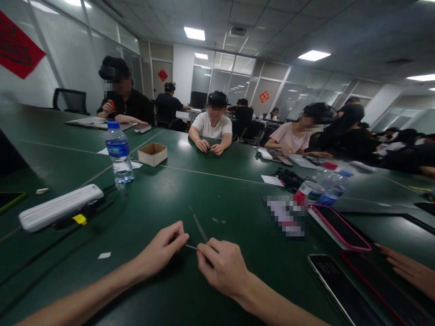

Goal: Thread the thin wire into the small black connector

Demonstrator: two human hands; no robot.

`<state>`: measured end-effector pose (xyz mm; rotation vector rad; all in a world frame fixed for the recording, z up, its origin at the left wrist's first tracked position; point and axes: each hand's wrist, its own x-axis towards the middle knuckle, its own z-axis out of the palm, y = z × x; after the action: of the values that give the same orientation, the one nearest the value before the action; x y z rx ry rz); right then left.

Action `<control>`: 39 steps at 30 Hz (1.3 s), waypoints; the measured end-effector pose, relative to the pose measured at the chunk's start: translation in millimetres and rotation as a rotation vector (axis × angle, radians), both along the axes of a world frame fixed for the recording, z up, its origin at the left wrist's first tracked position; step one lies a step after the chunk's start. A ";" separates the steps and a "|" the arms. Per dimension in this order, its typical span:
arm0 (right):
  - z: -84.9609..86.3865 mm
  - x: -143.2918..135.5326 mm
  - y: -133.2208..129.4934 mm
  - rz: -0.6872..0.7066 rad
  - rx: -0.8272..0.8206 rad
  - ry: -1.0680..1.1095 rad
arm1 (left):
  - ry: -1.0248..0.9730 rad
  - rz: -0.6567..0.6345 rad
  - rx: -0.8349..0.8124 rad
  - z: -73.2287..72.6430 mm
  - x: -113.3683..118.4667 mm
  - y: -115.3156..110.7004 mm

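Just above the green table (163, 294), my left hand (166, 244) is closed, with thumb and fingertips pinched together. My right hand (224, 265) is closed in a similar pinch a short way to its right. A thin, light-coloured strip (191, 247) runs taut between the two pinches; its ends are hidden in my fingers, and its exact kind is too small to make out. A faint translucent streak (200, 227) shows on the tabletop just beyond my hands. Small pale scraps (218, 221) lie near it.
To the left are a water bottle (118, 154), an open box (152, 155), a white power strip (61, 208) and a paper scrap (104, 255). Phones (335, 290), bottles (335, 188) and another person's hand (409, 267) are on the right. Several people sit around the table.
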<state>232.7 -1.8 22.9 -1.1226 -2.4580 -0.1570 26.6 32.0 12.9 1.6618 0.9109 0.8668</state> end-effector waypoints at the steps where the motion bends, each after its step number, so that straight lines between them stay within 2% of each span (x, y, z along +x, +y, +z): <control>1: -0.3 -0.4 0.9 0.009 -0.006 0.000 | -0.004 0.005 0.011 1.2 -0.7 0.5; 9: -7.6 -0.6 10.0 0.052 -0.005 0.040 | 0.019 -0.002 0.019 9.1 -3.7 3.1; 19: -6.6 0.5 13.0 0.102 0.020 0.091 | -0.042 -0.021 -0.107 16.0 -5.5 4.7; 27: -5.7 3.2 9.9 0.136 0.035 0.090 | -0.074 -0.031 -0.166 9.4 -5.3 3.4; 34: -7.2 5.5 7.7 0.120 0.016 0.048 | -0.120 -0.041 -0.213 10.1 -1.9 0.6; 39: -7.0 5.4 6.9 0.108 0.044 0.038 | -0.152 -0.059 -0.243 4.8 -2.5 3.1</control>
<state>238.1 5.1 15.9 -0.9631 -2.4628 -0.1544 24.1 35.2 17.6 1.3881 0.8238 0.7973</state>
